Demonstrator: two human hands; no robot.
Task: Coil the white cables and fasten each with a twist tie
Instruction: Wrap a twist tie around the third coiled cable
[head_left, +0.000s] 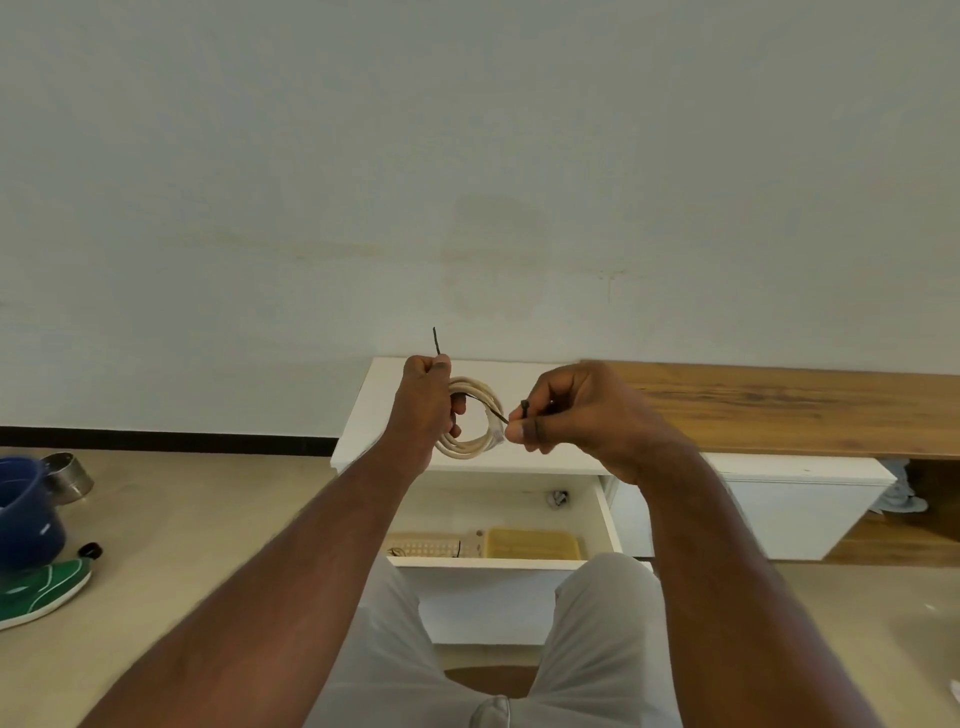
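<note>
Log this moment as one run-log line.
step: tying coil | left hand: grips white cable coil, one tie end | right hand: pinches other end of twist tie | tie: not yet twisted

We hold a coiled cable up w/ a twist tie across it.

Our left hand (423, 402) grips the white cable (475, 423) coil; our right hand (571, 421) pinches one end of the dark twist tie (496, 413). Open drawer (608, 514) below, w/ a yellow basket (532, 543) inside.
</note>
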